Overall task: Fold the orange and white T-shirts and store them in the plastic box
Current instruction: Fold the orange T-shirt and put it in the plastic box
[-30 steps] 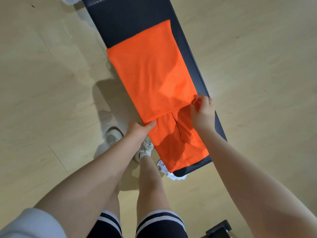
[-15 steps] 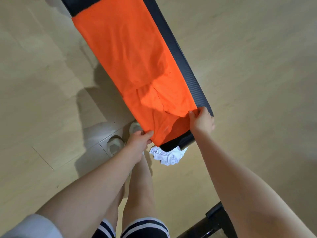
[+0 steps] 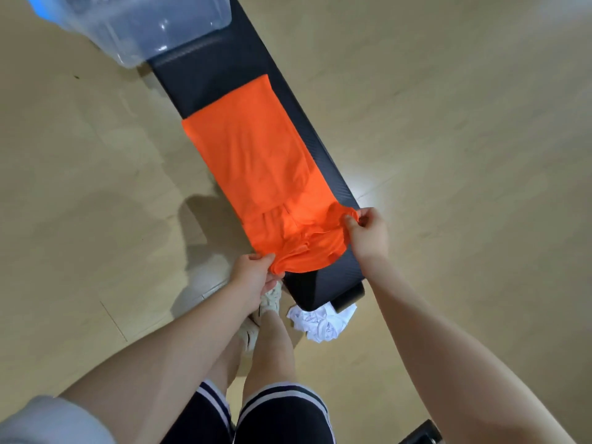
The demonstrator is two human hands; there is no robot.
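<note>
**Orange tee: near hem pinched, ready to fold away**

Near end first. White T-shirt (image 3: 322, 325) is crumpled on the floor (image 3: 96, 187) at the near end of the bench (image 3: 320, 283), just right of my shoes. Untouched so far, it's next in line.

My left hand (image 3: 253, 277) pinches the near-left corner of the orange T-shirt (image 3: 256, 168), fingers (image 3: 256, 257) and thumb closed on the cloth at the bench's left edge. My right hand (image 3: 368, 235) pinches the near-right corner the same way, cloth bunched between thumb and fingers. Both corners are lifted slightly off the bench.

The shirt lies lengthwise on the bench, already narrowed to a strip, with some rumpled layers near my hands. The far part lies flat.

Judgement on doing this fold well:
- keep both corners level and taut so the edge stays straight
- carry the near edge toward the far edge and line up the sides before letting go
- smooth out the rumpled layers first or they'll get locked into the fold
- don't drag the strip off the left edge, it's already flush there

Far end: clear plastic box (image 3: 153, 24) sits on the bench's far end, overhanging left, well apart from the shirt.
</note>
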